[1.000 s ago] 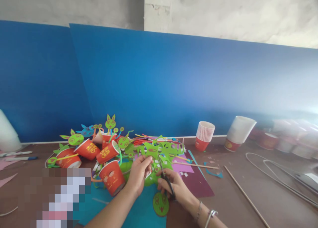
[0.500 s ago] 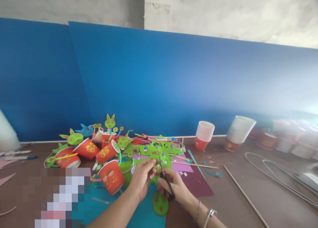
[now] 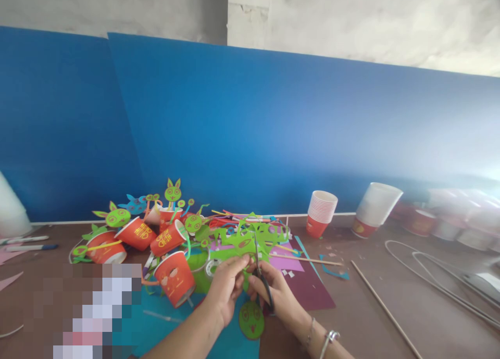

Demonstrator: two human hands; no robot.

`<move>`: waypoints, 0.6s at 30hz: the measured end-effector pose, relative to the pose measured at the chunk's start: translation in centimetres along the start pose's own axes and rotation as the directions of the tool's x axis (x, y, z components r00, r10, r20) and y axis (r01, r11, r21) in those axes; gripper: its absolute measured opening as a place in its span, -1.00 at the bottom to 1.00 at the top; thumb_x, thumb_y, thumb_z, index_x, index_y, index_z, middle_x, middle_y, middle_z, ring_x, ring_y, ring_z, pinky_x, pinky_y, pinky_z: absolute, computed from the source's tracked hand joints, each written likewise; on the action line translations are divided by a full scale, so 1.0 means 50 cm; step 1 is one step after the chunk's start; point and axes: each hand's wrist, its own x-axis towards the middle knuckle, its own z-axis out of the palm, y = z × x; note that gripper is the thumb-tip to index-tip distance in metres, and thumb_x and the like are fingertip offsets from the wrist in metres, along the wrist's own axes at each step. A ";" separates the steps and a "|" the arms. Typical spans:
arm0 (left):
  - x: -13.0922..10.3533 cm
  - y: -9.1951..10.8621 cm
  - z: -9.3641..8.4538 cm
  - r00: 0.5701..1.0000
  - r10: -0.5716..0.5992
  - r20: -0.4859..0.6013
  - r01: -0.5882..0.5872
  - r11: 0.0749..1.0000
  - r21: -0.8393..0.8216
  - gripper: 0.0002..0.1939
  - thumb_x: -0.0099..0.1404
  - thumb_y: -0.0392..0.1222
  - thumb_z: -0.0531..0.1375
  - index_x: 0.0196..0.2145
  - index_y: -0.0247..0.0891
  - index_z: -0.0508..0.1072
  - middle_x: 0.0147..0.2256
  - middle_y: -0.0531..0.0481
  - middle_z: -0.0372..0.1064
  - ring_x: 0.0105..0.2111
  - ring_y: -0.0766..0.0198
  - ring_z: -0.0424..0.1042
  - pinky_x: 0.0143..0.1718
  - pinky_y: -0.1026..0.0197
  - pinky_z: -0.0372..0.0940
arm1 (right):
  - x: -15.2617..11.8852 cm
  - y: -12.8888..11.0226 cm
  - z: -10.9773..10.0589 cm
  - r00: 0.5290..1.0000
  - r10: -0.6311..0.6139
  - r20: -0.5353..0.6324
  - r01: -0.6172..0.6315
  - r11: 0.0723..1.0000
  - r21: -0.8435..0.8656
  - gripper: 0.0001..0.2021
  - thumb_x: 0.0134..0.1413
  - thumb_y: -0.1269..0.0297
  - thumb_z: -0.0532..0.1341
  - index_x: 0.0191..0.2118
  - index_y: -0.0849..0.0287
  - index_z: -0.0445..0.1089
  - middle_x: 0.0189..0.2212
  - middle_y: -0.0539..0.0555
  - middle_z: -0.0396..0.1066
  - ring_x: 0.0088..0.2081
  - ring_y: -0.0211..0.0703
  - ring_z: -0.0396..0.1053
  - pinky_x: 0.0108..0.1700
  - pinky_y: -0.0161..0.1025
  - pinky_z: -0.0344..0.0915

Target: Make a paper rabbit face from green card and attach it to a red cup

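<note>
Right hand (image 3: 275, 288) has a pair of black-handled metal scissors (image 3: 267, 292) in a closed grip, fingers curled round the handles, blades pointing up and away. Left hand (image 3: 227, 286) is right beside it, thumb and fingertips pinched together on what looks like the edge of a bright green paper piece (image 3: 244, 243) with a pointed leaf shape drawn on it. Tough to be sure, since it blends into the green offcuts behind.

Just below the right hand there's a round green paper face (image 3: 251, 320), lying over the right edge of a flat teal paper sheet (image 3: 231, 342). Left of the hands, a tilted red paper cup (image 3: 174, 279) sits near the left forearm, with a bunch of other red cups, bendy straws and green animal faces behind it. Over on the right, a nested stack of red-and-white paper cups (image 3: 322, 213) stands on the dark brown tabletop (image 3: 351, 322).
</note>
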 end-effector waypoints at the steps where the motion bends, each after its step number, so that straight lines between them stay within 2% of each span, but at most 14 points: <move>1: 0.000 -0.001 0.000 1.000 0.001 -0.001 -0.001 1.000 0.009 -0.64 -0.10 0.02 0.35 -0.49 -0.36 0.46 -0.70 0.20 0.08 -0.73 0.55 -0.11 -0.75 0.41 -0.31 | -0.001 -0.001 0.000 1.000 0.001 -0.006 -0.001 1.000 0.003 -0.61 -0.13 -0.05 0.30 -0.36 0.18 0.29 -0.63 -0.07 0.33 -0.61 -0.30 0.26 -0.64 -0.41 0.09; 4: 0.002 -0.005 0.000 0.999 -0.021 -0.024 0.021 1.000 0.000 -0.61 -0.11 0.05 0.36 -0.47 -0.35 0.47 -0.74 0.24 -0.03 -0.74 0.53 -0.10 -0.75 0.41 -0.31 | -0.001 -0.002 0.000 1.000 0.002 -0.005 -0.002 1.000 0.014 -0.61 -0.12 -0.04 0.30 -0.34 0.18 0.29 -0.62 -0.07 0.34 -0.62 -0.31 0.25 -0.64 -0.42 0.07; 6: 0.003 -0.008 0.000 0.999 -0.041 -0.030 0.041 0.999 -0.025 -0.60 -0.12 0.05 0.37 -0.45 -0.36 0.48 -0.72 0.23 0.02 -0.74 0.55 -0.08 -0.76 0.42 -0.29 | 0.000 -0.001 -0.001 1.000 -0.003 0.006 0.003 1.000 0.024 -0.62 -0.12 -0.03 0.30 -0.34 0.18 0.29 -0.62 -0.07 0.33 -0.62 -0.32 0.24 -0.63 -0.42 0.08; 10: 0.003 -0.012 -0.001 0.998 -0.060 -0.023 0.058 0.996 -0.073 -0.61 -0.11 0.01 0.38 -0.42 -0.37 0.51 -0.60 0.13 0.24 -0.73 0.59 -0.05 -0.77 0.45 -0.24 | 0.002 0.004 -0.002 1.000 -0.023 0.016 0.022 0.999 0.035 -0.63 -0.10 -0.02 0.30 -0.34 0.18 0.28 -0.62 -0.07 0.33 -0.60 -0.31 0.26 -0.61 -0.42 0.11; 12: 0.003 -0.013 0.000 0.997 -0.070 -0.016 0.068 0.993 -0.095 -0.63 -0.11 0.00 0.39 -0.43 -0.37 0.51 -0.62 0.14 0.23 -0.73 0.58 -0.04 -0.78 0.46 -0.20 | 0.003 0.005 -0.002 0.999 -0.037 0.020 0.036 0.999 0.033 -0.63 -0.10 -0.02 0.30 -0.35 0.18 0.27 -0.63 -0.08 0.32 -0.60 -0.31 0.25 -0.61 -0.42 0.11; 15: 0.003 -0.016 0.001 0.996 -0.091 -0.010 0.089 0.989 -0.121 -0.65 -0.09 0.00 0.39 -0.46 -0.36 0.53 -0.71 0.18 0.11 -0.74 0.56 -0.04 -0.78 0.47 -0.15 | 0.002 0.002 0.000 0.999 -0.046 0.018 0.046 0.999 0.023 -0.62 -0.10 -0.04 0.30 -0.36 0.17 0.27 -0.63 -0.08 0.32 -0.61 -0.33 0.23 -0.61 -0.42 0.11; 18: 0.003 -0.019 0.000 0.994 -0.109 -0.016 0.105 0.983 -0.151 -0.66 -0.08 -0.03 0.39 -0.43 -0.35 0.54 -0.67 0.15 0.20 -0.73 0.58 -0.04 -0.76 0.47 -0.08 | -0.001 -0.004 0.002 0.999 -0.038 0.018 0.038 0.999 0.013 -0.62 -0.11 -0.05 0.30 -0.37 0.17 0.26 -0.64 -0.08 0.31 -0.63 -0.35 0.20 -0.63 -0.43 0.08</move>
